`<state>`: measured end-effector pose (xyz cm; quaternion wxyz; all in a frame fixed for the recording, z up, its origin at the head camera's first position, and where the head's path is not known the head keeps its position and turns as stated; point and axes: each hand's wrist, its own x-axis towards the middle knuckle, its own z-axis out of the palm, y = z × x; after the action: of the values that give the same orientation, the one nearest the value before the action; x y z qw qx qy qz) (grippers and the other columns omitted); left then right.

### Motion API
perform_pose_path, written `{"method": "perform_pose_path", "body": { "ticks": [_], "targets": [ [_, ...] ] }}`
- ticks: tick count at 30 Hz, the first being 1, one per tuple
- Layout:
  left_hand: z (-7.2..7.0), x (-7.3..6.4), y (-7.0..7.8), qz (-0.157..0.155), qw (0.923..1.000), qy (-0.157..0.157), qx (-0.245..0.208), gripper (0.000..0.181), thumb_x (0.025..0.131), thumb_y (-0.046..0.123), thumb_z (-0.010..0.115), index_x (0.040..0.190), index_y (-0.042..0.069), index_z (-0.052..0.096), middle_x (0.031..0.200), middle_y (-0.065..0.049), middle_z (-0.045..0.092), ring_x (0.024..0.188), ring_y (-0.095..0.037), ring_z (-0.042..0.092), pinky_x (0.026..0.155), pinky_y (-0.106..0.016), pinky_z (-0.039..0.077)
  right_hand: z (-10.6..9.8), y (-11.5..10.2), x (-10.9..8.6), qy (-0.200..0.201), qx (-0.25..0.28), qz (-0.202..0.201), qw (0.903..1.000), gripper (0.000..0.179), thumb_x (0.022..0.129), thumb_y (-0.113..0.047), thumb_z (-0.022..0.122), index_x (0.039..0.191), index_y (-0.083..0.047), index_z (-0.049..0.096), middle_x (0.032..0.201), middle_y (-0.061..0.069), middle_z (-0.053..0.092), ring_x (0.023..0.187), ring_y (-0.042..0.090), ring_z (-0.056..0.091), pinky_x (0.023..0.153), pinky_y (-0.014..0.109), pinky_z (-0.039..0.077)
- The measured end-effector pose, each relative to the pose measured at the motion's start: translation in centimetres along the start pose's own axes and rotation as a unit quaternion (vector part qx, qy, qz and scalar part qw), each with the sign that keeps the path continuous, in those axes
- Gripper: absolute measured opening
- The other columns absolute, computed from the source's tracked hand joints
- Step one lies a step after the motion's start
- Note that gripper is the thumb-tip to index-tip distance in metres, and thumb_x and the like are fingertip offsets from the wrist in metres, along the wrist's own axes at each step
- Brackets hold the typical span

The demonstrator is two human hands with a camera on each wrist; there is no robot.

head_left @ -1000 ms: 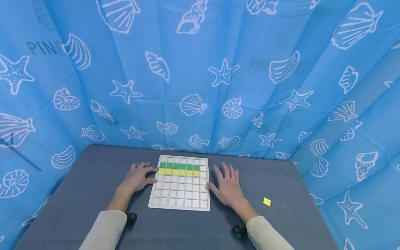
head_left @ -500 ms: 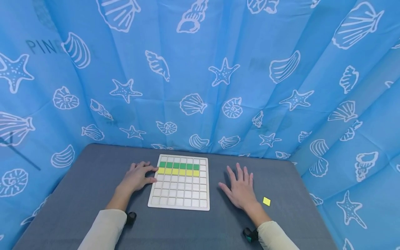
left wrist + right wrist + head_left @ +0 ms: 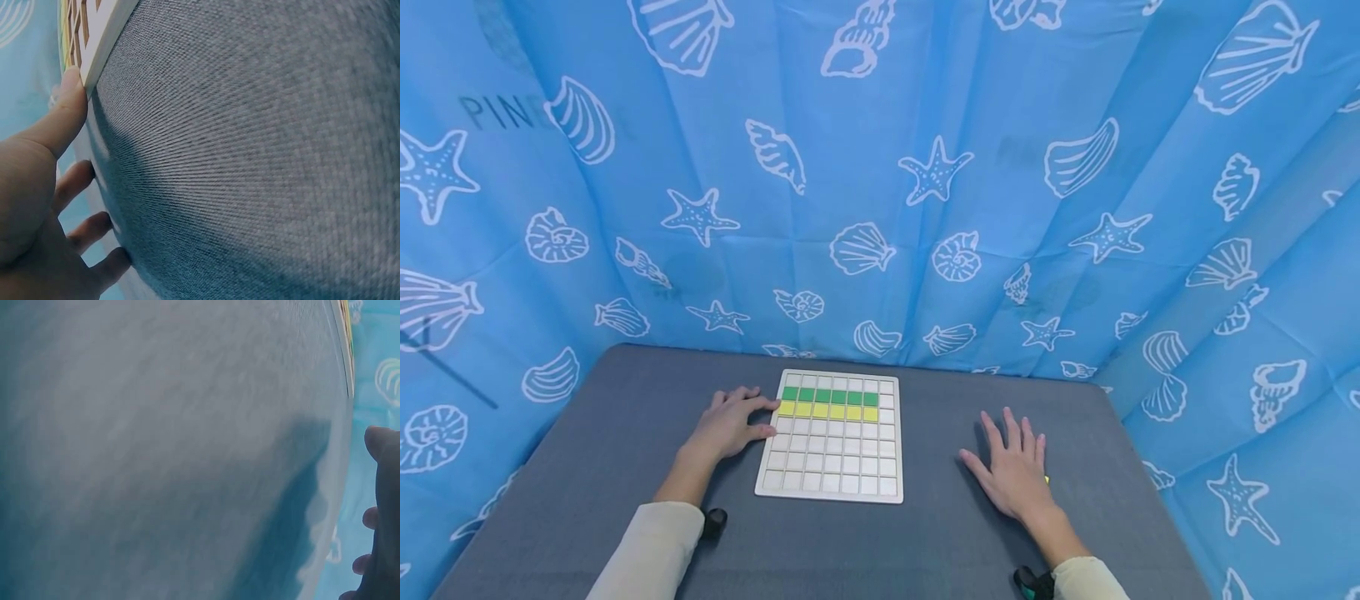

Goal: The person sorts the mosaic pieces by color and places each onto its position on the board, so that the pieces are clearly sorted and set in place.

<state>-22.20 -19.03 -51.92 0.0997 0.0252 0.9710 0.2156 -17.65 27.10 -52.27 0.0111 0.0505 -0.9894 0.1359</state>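
Observation:
A white square grid board [image 3: 831, 482] lies on the grey table. Near its top, a row of green tiles [image 3: 840, 397] sits in the cells, with a row of yellow tiles [image 3: 837, 412] directly below. At the board's left edge, my left hand [image 3: 724, 428] touches the rim with thumb and index finger, the other fingers loosely spread. The left wrist view shows the thumb tip on the board's rim [image 3: 106, 39]. Well right of the board hovers my right hand [image 3: 1017, 478], fingers spread and holding nothing. It mostly hides a loose yellow tile [image 3: 1047, 479].
A grey cloth-covered table [image 3: 865, 550] carries everything. Behind and to the sides hangs a blue curtain [image 3: 880, 200] with white shells and starfish. Dark bands with small devices are worn at both wrists.
My right hand has moved from the board's right edge rightward and a little toward me, now covering most of the loose yellow tile. My left hand and the board have stayed put.

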Motion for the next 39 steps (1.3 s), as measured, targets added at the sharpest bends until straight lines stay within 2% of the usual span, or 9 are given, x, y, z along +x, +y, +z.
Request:
{"method": "perform_pose_path", "body": {
  "ticks": [5,10,17,22,27,31,35,37,39],
  "targets": [
    [-0.1,0.0,0.1,-0.002,1.0,-0.002,-0.005,0.055,0.092,0.039,0.075,0.144,0.027,0.061,0.163,-0.016,0.038,0.143,-0.048,0.031,0.109,-0.07,0.035,-1.0,1.8,-0.8,-0.013,0.015,0.023,0.9996,0.081,0.101,-0.063,0.047,0.161,-0.01,0.03,0.166,0.031,0.015,0.15,0.06,0.01,0.115,0.08,0.008],
    [-0.3,-0.2,0.0,-0.004,1.0,-0.004,-0.005,0.055,0.092,0.039,0.075,0.144,0.028,0.06,0.163,-0.016,0.037,0.143,-0.048,0.03,0.108,-0.07,0.035,-1.8,3.4,-1.6,-0.024,0.039,0.034,0.9984,0.083,0.102,-0.061,0.049,0.16,-0.006,0.027,0.165,0.034,0.013,0.149,0.062,0.01,0.115,0.079,0.01],
    [-0.1,0.0,-0.1,0.0,1.0,-0.003,-0.003,0.056,0.092,0.04,0.075,0.144,0.029,0.06,0.163,-0.016,0.037,0.143,-0.048,0.03,0.109,-0.07,0.035,-2.2,6.0,-2.6,-0.089,0.061,0.085,0.9906,0.091,0.102,-0.065,0.044,0.163,-0.005,0.015,0.164,0.037,0.007,0.146,0.064,0.012,0.113,0.08,0.019],
    [0.0,0.2,-0.4,-0.003,1.0,-0.005,-0.007,0.056,0.092,0.04,0.075,0.145,0.029,0.059,0.164,-0.015,0.036,0.143,-0.048,0.029,0.109,-0.07,0.034,-2.3,7.5,-3.0,-0.12,0.068,0.088,0.9865,0.099,0.099,-0.069,0.047,0.162,0.0,0.014,0.162,0.039,0.014,0.145,0.063,0.018,0.113,0.077,0.024],
    [0.0,0.3,-0.6,-0.005,0.9999,-0.004,-0.008,0.056,0.091,0.041,0.075,0.144,0.029,0.06,0.163,-0.016,0.036,0.142,-0.048,0.029,0.108,-0.07,0.035,-2.5,8.5,-3.1,-0.115,0.07,0.075,0.988,0.1,0.096,-0.069,0.053,0.158,0.004,0.024,0.16,0.04,0.023,0.146,0.061,0.024,0.115,0.074,0.027],
    [0.1,0.5,-0.6,-0.007,0.9999,-0.006,-0.006,0.057,0.091,0.041,0.076,0.144,0.029,0.06,0.163,-0.017,0.036,0.142,-0.049,0.029,0.108,-0.07,0.034,-2.6,8.7,-3.2,-0.104,0.069,0.069,0.9898,0.086,0.096,-0.062,0.06,0.149,0.004,0.042,0.157,0.042,0.028,0.144,0.06,0.028,0.113,0.073,0.029],
    [0.2,0.5,-0.5,-0.009,0.9999,-0.008,-0.006,0.057,0.091,0.04,0.076,0.144,0.029,0.06,0.164,-0.016,0.036,0.142,-0.048,0.03,0.109,-0.07,0.034,-2.6,8.9,-3.5,-0.09,0.071,0.049,0.9922,0.051,0.097,-0.043,0.067,0.126,-0.003,0.06,0.154,0.042,0.034,0.143,0.061,0.032,0.111,0.073,0.033],
    [0.2,0.6,-0.5,-0.009,0.9999,-0.008,-0.008,0.057,0.091,0.04,0.076,0.144,0.029,0.06,0.164,-0.016,0.036,0.142,-0.048,0.03,0.109,-0.071,0.033,-2.6,8.9,-3.7,-0.08,0.075,0.034,0.9934,0.032,0.096,-0.032,0.07,0.114,-0.007,0.063,0.152,0.042,0.038,0.141,0.062,0.035,0.109,0.072,0.035],
    [0.3,0.5,-0.4,-0.007,0.9999,-0.01,-0.009,0.057,0.091,0.041,0.076,0.144,0.029,0.06,0.164,-0.016,0.036,0.142,-0.048,0.03,0.109,-0.07,0.034,-2.6,8.9,-3.9,-0.065,0.082,0.021,0.9943,0.021,0.094,-0.023,0.072,0.107,-0.01,0.063,0.148,0.041,0.044,0.138,0.061,0.04,0.108,0.071,0.038]
  ]
}}
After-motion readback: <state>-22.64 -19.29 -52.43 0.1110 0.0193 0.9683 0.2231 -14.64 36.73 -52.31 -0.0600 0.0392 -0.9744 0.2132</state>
